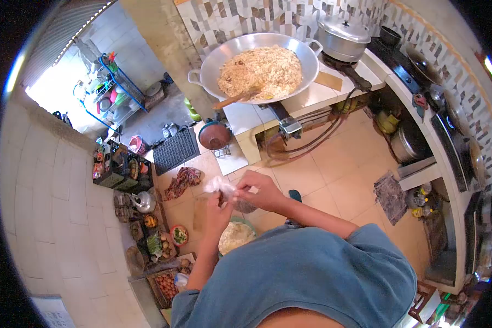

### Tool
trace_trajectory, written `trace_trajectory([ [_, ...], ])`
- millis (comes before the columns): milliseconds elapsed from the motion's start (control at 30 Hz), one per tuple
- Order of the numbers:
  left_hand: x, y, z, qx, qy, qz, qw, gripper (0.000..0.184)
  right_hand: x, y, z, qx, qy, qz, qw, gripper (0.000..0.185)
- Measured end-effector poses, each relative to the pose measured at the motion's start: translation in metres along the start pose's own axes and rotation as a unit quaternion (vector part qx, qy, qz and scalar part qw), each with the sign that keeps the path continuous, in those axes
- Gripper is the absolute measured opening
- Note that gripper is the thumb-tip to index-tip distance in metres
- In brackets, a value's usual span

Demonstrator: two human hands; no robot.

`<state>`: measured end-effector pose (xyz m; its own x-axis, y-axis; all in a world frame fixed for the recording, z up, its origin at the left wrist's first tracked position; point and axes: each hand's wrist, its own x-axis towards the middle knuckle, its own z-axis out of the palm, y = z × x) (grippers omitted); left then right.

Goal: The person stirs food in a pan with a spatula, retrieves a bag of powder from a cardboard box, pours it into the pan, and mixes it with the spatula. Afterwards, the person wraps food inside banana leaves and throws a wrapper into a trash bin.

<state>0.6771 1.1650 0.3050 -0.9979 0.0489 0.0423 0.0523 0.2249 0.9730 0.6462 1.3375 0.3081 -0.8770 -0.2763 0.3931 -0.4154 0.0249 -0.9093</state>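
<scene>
Plastic bag, left grip and right grip pinching it, food-filled pan beyond, crumpled cloth on floor

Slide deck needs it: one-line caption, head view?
Left hand and right hand hold a translucent plastic bag; beyond them sits a wide metal pan of food.

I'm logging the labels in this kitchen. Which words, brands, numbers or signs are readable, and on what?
No text can be read here.
Pale sheet, lower left: any writing is too blurred to read.
Dark crate, left: any markings are too small to read.
Plastic bag: no print can be made out.
</scene>
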Motion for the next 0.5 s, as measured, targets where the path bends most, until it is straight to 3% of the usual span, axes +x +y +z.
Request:
trace_trajectory([
  [33, 0.008, -0.013, -0.006, 0.104, -0.004, -0.062, 0.993, 0.034, 0.01, 0.009, -0.003, -0.019, -0.002, -0.033, 0.999, 0.007],
  [67, 0.017, -0.017, -0.006, 0.074, 0.016, -0.052, 0.996, 0.03, 0.02, 0.018, -0.008, -0.038, -0.005, -0.067, 0.997, 0.007],
  [167, 0.04, -0.024, 0.007, -0.034, 0.136, 0.002, 0.99, 0.027, 0.047, 0.038, -0.033, 0.003, -0.001, 0.027, 1.0, 0.007],
  [200, 0.048, -0.002, 0.017, -0.072, 0.109, 0.038, 0.991, 0.026, 0.058, 0.043, -0.041, 0.012, -0.022, 0.018, 1.0, 0.007],
  [300, 0.075, 0.017, 0.042, -0.097, 0.138, -0.037, 0.985, 0.027, 0.083, 0.059, -0.058, 0.045, -0.084, 0.011, 0.995, 0.009],
  [333, 0.089, -0.001, 0.03, -0.022, 0.069, -0.15, 0.986, 0.034, 0.091, 0.068, -0.062, 0.056, -0.104, 0.014, 0.993, 0.009],
  [400, 0.111, 0.008, 0.041, -0.172, 0.071, -0.166, 0.969, 0.033, 0.11, 0.085, -0.074, 0.068, -0.115, 0.014, 0.991, 0.011],
  [500, 0.136, -0.008, 0.055, -0.383, 0.112, -0.172, 0.901, 0.03, 0.14, 0.101, -0.099, 0.128, -0.137, 0.095, 0.978, 0.012],
])
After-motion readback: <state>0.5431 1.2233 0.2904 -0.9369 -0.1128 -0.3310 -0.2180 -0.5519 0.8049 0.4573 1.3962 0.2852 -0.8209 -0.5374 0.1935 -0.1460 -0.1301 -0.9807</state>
